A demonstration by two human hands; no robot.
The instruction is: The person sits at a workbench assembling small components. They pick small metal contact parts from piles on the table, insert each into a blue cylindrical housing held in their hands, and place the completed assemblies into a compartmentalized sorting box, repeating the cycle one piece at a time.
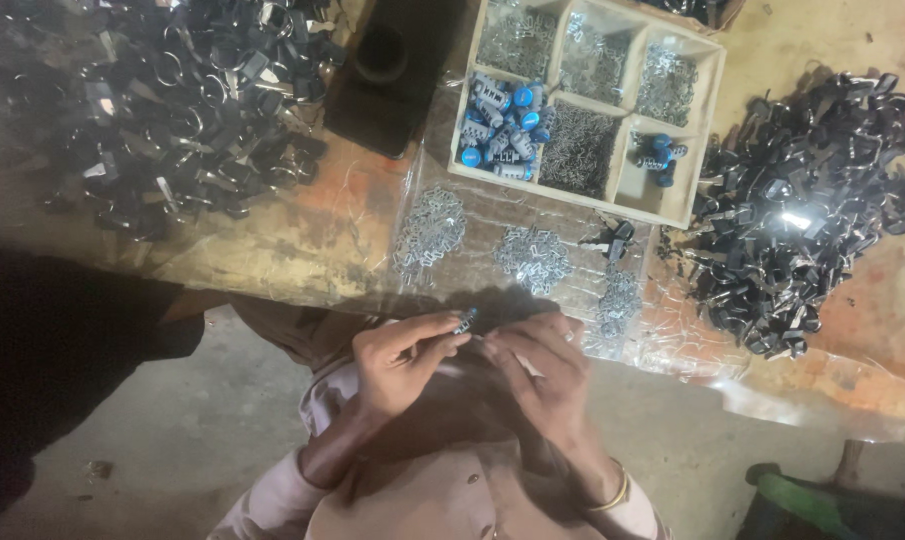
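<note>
left hand [398,355]: fingers pinch a small blue-capped metal part [465,321] | right hand [538,365]: fingertips curled beside it, grip unclear | shiny metal clips [533,258] just past the fingers

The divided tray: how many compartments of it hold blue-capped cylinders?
2. In the divided tray, one compartment at its left end is full of blue-capped cylinders; another near the right end holds a few. The tray's top edge is cut off, so more may be hidden.

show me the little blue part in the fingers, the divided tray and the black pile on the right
small blue part [466,320], head view, its blue end above the left fingertips
divided tray [718,55], head view, right rim
black parts pile [823,160], head view, middle of heap
</note>
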